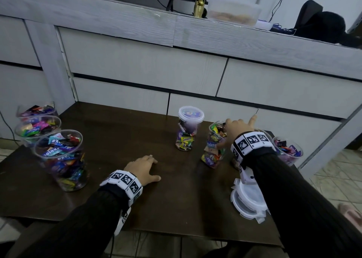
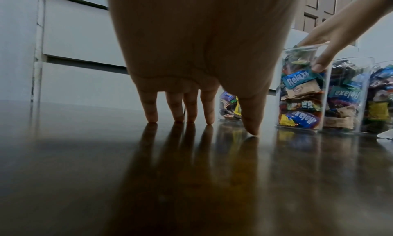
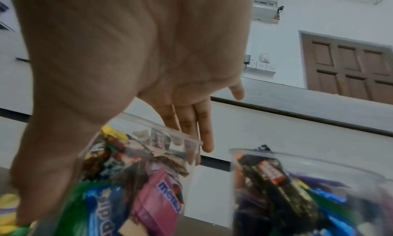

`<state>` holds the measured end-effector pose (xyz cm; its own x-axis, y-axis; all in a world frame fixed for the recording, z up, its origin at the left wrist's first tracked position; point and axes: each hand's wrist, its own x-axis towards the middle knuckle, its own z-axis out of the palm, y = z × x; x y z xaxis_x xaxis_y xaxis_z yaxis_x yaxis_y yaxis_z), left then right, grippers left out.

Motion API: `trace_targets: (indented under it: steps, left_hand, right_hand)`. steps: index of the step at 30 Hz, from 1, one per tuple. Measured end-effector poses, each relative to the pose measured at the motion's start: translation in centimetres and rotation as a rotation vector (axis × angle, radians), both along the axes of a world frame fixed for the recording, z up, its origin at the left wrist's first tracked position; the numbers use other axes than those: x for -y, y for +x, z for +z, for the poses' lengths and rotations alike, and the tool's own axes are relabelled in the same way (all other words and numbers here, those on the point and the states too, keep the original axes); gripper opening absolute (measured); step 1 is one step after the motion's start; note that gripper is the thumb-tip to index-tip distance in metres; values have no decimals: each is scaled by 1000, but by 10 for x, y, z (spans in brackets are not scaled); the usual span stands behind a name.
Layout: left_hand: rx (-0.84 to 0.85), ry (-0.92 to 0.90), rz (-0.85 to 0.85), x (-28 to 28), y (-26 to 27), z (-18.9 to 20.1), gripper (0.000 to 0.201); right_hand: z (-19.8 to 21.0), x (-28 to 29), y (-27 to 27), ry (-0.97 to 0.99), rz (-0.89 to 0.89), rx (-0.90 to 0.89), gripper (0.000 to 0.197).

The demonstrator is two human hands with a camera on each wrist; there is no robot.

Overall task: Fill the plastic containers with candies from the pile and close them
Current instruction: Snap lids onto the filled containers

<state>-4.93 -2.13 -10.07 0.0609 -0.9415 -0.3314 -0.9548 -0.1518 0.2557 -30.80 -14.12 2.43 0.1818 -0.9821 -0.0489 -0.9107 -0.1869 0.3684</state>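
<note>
My right hand grips an open clear container packed with wrapped candies, right of the table's middle. Its fingers hook over the far rim and the thumb presses the near wall of this container. My left hand rests on the dark wooden table with straight fingertips touching the top, holding nothing. A candy-filled container with a white lid on stands behind it. No loose candy pile shows.
Three open filled containers stand at the table's left edge. Two more open filled ones sit right of my right wrist. A stack of white lids lies near the front right. Grey drawers back the table.
</note>
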Motion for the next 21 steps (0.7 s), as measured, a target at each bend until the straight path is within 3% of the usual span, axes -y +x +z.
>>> trace_targets:
  steps: [4,8,12,16,21]
  left_hand:
    - [-118,-22,56,0,3,4,77]
    - [-401,-124,53,-4,1,11,107]
    - [-677,-182,-84,-9,-3,25,132]
    - [-850,-214,-132,-13,-6,30,114]
    - [-871,-232,-128,-19,-7,33,102]
  right_hand:
    - [-6,-25,11,6,158,41,93]
    - [-8,-56,28,28,368,76,90]
    - [-11,-83,49,46,564,149,91]
    - [-14,-102,67,31,653,182,92]
    - [-13,-104,60,151,592,227,113]
